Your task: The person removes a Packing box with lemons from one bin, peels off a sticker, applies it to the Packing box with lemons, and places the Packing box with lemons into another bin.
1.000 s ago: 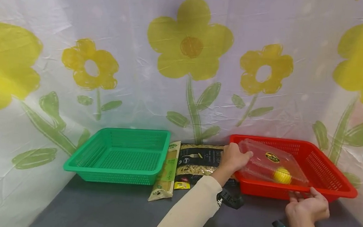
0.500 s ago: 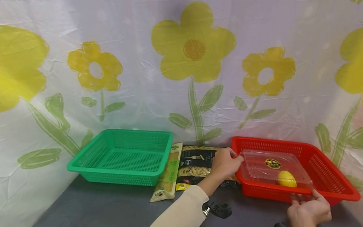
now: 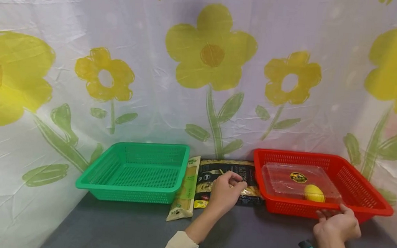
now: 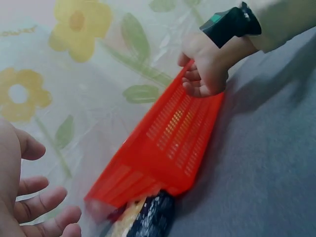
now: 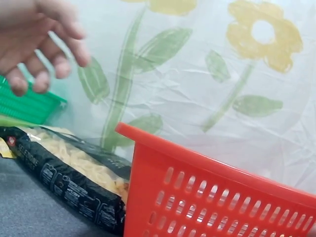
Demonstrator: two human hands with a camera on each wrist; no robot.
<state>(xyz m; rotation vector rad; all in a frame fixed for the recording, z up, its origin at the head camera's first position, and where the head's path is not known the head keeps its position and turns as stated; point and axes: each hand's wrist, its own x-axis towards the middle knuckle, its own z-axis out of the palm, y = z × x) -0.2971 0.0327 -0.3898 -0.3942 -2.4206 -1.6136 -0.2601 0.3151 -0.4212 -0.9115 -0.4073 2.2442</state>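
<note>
My left hand (image 3: 226,191) hovers in front of the pasta bag (image 3: 247,171), with its fingers apart and nothing in them. To its right, a clear plastic box (image 3: 284,180) with a black-and-yellow sticker lies flat in the red basket (image 3: 360,185). A yellow, lemon-like thing (image 3: 314,193) shows at the box's front right part. My right hand (image 3: 338,228) holds the basket's front rim, thumb at the top and fingers curled below. In the left wrist view, the right hand (image 4: 205,69) grips this rim from outside.
A green basket (image 3: 128,188) stands at the left. Between the baskets lie a long yellow-green packet (image 3: 184,192), a small yellow packet (image 3: 200,204) and the pasta bag. Behind the dark table (image 3: 125,226) hangs a flower-printed cloth (image 3: 151,109).
The clear box came down from a tilt to lie flat in the red basket. My left hand let go of it and moved left and toward me. The right hand stayed at the rim.
</note>
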